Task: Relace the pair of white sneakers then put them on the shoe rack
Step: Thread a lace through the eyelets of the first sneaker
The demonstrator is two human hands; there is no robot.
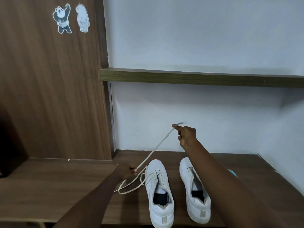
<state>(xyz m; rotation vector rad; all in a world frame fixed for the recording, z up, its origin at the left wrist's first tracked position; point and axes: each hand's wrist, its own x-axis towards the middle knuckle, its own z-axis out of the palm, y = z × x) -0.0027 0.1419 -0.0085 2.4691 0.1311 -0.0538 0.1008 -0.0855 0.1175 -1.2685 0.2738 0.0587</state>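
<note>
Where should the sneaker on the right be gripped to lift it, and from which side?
Probably the heel collar of the right sneaker, from above and behind: its heel faces the person and its mouth gapes open upward.

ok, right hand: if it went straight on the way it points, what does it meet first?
Probably the pale wall under the shelf: the right hand, pinching the lace, points up-left and away. Nothing else shows in that line, though depth is unclear.
</note>
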